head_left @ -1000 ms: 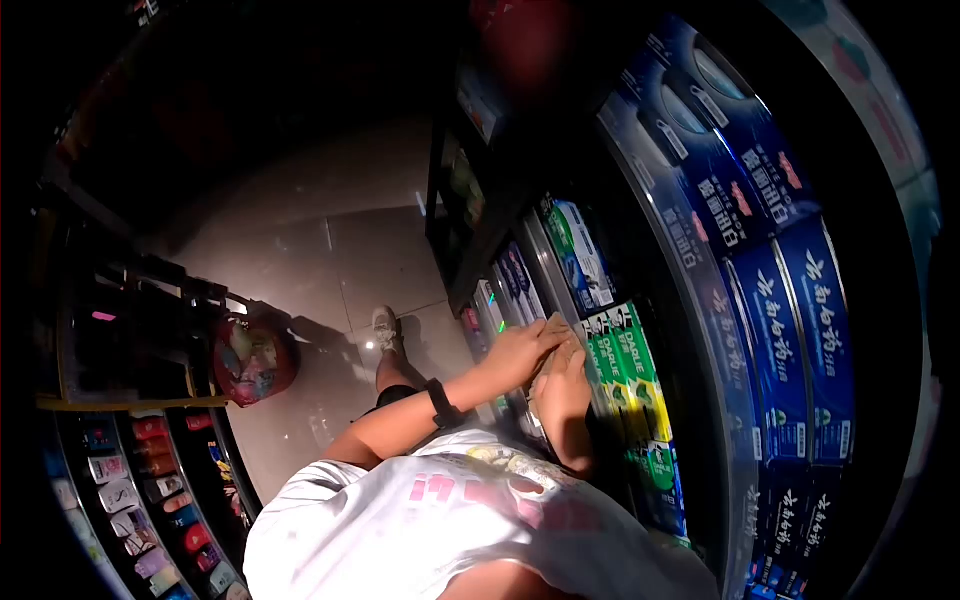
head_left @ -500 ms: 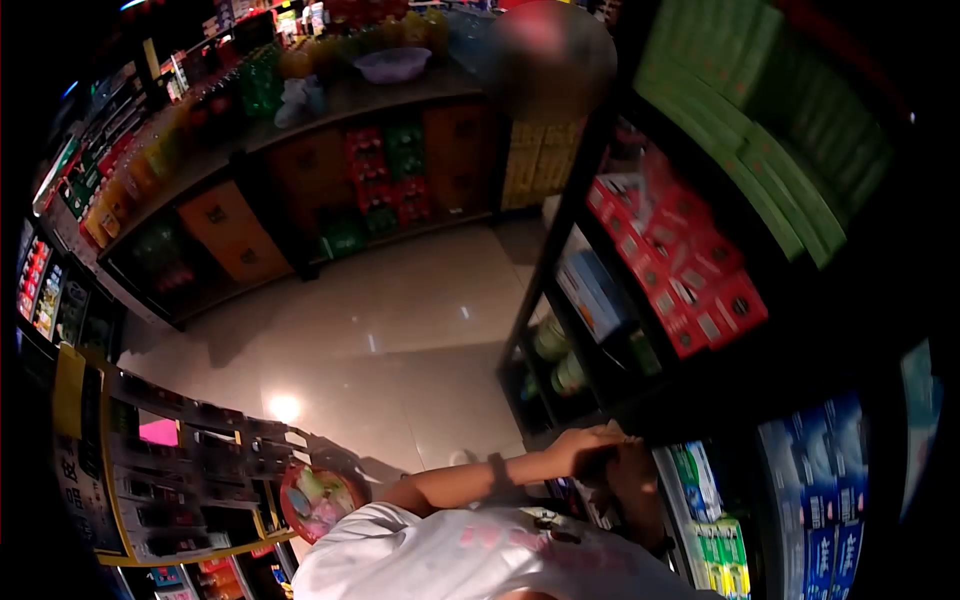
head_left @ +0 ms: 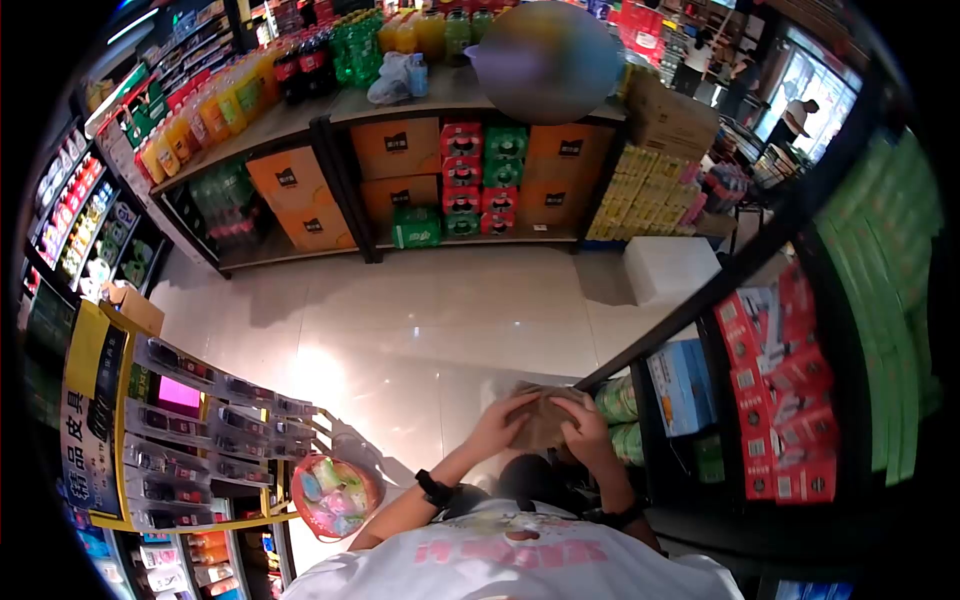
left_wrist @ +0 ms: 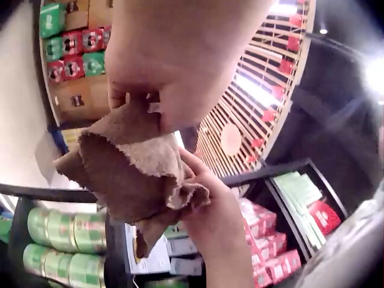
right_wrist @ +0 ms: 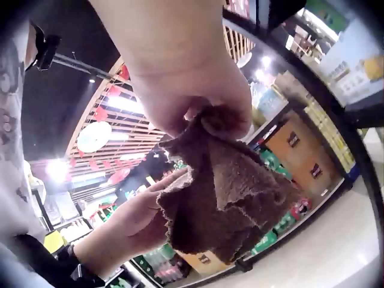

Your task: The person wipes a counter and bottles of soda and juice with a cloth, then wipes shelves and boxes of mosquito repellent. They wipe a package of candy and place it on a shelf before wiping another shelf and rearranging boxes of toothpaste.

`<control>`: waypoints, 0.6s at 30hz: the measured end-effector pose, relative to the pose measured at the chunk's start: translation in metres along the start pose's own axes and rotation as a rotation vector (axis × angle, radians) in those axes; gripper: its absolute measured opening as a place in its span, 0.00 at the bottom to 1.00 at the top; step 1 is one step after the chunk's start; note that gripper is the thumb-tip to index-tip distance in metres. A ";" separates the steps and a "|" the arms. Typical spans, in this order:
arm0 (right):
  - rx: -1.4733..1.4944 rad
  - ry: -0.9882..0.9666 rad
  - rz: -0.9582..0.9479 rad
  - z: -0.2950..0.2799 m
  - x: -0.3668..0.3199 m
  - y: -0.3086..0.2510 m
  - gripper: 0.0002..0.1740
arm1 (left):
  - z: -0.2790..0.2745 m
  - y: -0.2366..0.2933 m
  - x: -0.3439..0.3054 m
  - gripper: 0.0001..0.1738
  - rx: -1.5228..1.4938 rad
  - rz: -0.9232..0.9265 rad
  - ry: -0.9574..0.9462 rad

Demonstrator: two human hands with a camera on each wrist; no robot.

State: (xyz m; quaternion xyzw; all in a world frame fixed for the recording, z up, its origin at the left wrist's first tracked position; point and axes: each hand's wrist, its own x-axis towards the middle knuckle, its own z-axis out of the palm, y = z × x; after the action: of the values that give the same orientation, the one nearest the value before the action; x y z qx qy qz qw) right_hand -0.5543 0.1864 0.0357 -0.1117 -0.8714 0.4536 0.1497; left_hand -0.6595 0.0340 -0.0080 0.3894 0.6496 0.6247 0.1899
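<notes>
A brown cloth [head_left: 542, 420] with frayed edges hangs in loose folds between my two hands, in front of my shirt. My left hand [head_left: 497, 428] grips one side of it, fingers bent over the upper edge. On the other side my right hand [head_left: 588, 436] pinches the cloth. Seen from the left wrist, the bunched rag [left_wrist: 129, 174] droops below the left hand [left_wrist: 180, 78], with the right hand [left_wrist: 216, 225] behind it. The right wrist view shows the cloth [right_wrist: 222, 192] gathered in the right hand's fingers [right_wrist: 231, 114], its lower part spread.
To my right stands a dark shelf with red boxes [head_left: 785, 390], a blue box [head_left: 683, 388] and green tins [head_left: 625, 443]. A red basket [head_left: 308, 522] of small packets and a yellow-framed rack [head_left: 120, 430] are at left. Ahead are drink bottles on a counter [head_left: 455, 92] and a white box [head_left: 672, 268].
The view has swung up and left, away from the toothpaste shelf. Both hands have come from beside that shelf to the front of my body, and the cloth now hangs more spread between them.
</notes>
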 end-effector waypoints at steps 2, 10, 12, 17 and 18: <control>0.029 -0.049 -0.035 0.022 0.035 0.014 0.21 | -0.026 -0.016 0.012 0.25 0.027 -0.026 0.037; 0.286 -0.194 0.138 0.050 0.209 0.090 0.18 | -0.121 -0.099 0.142 0.24 -0.017 -0.189 -0.091; 0.241 -0.187 0.111 0.046 0.268 0.103 0.13 | -0.138 -0.098 0.202 0.16 -0.024 -0.354 -0.081; 0.210 -0.013 0.106 0.028 0.390 0.100 0.06 | -0.166 -0.097 0.328 0.14 0.001 -0.297 -0.040; 0.253 -0.044 0.150 0.025 0.410 0.099 0.07 | -0.175 -0.084 0.348 0.15 -0.032 -0.391 -0.063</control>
State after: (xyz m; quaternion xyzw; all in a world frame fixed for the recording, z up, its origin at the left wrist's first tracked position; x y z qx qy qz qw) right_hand -0.9386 0.3591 0.0060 -0.1466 -0.7997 0.5719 0.1090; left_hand -1.0280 0.1835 0.0211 0.2722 0.6966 0.5738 0.3338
